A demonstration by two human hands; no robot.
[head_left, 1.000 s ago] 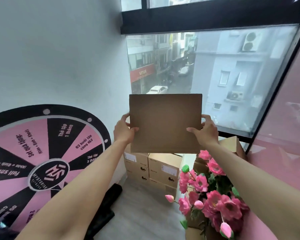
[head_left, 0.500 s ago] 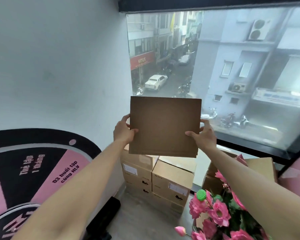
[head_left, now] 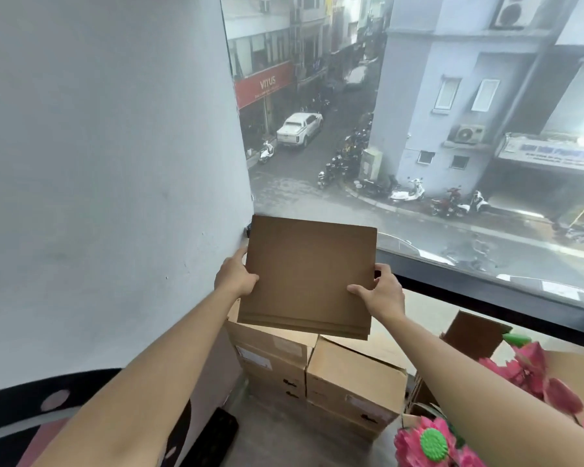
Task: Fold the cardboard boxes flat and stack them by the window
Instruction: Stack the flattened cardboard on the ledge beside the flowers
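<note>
A stack of flattened brown cardboard boxes [head_left: 309, 274] is held in the air in front of the window [head_left: 418, 129], above the closed cartons. My left hand [head_left: 235, 276] grips its left edge, thumb on the near face. My right hand [head_left: 380, 293] grips its right edge, thumb on the near face and fingers behind. The stack tilts slightly, its lower edge nearer me.
Stacked closed cardboard cartons [head_left: 317, 369] stand on the floor under the window beside the white wall [head_left: 98, 163]. An open box [head_left: 472, 335] and pink artificial flowers [head_left: 533, 375] are at right. A black-and-pink prize wheel [head_left: 31, 409] leans at lower left.
I have come closer to the window and the view has tilted down. The flattened stack is carried forward and sits lower, over the cartons, with both hands holding as before.
</note>
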